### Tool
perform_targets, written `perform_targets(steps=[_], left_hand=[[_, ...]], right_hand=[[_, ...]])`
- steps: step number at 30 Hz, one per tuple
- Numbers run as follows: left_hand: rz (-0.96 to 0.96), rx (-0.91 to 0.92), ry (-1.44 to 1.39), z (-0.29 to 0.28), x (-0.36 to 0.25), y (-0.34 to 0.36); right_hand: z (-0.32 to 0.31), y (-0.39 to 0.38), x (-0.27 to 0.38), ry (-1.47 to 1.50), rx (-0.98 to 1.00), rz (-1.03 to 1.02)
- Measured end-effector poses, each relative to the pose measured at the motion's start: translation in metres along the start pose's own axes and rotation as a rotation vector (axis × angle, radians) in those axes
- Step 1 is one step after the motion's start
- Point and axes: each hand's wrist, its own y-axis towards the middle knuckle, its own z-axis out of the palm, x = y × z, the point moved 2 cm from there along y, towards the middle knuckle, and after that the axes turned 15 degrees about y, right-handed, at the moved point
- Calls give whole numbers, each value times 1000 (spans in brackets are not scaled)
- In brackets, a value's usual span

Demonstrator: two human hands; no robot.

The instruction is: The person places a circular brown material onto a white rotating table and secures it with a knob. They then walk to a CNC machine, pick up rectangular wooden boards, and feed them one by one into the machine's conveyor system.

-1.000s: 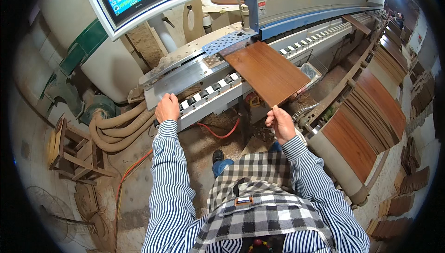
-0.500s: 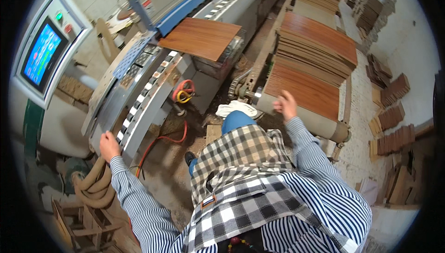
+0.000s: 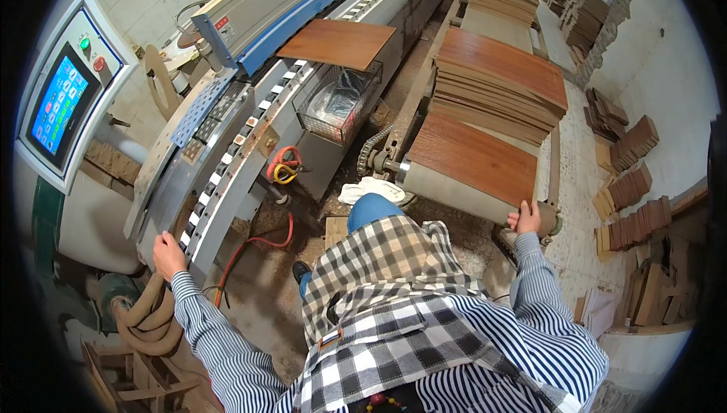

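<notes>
- The left hand [image 3: 168,254] rests on the near end of the machine's conveyor rail [image 3: 227,171], fingers curled, grip hard to judge.
- The right hand [image 3: 526,220] clasps the near corner of the wooden panel [image 3: 473,157]; fingertips hidden beneath.
- Beyond the hands, another panel [image 3: 337,42] lies on the rail, its far edge under the machine.

- I see a woodworking factory floor: a long conveyor-fed machine [image 3: 303,27] with a touchscreen control panel [image 3: 60,99].
- Stacks of brown panels [image 3: 500,80] stand beside it.
- Offcut piles [image 3: 632,186] litter the dusty floor [image 3: 265,307].

Both arms outstretched, fingers [image 3: 524,218] curled.
</notes>
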Motion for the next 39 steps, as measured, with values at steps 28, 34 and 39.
perform_targets(steps=[28, 34, 39], left_hand=[[-106, 56, -72, -24, -5, -9], [-121, 67, -78, -28, -1, -10], [-101, 19, -82, -26, -3, -12]], right_hand=[[176, -182, 34, 484, 1173, 407], [271, -287, 25, 337, 1381, 505], [295, -365, 8, 192, 1666, 658]])
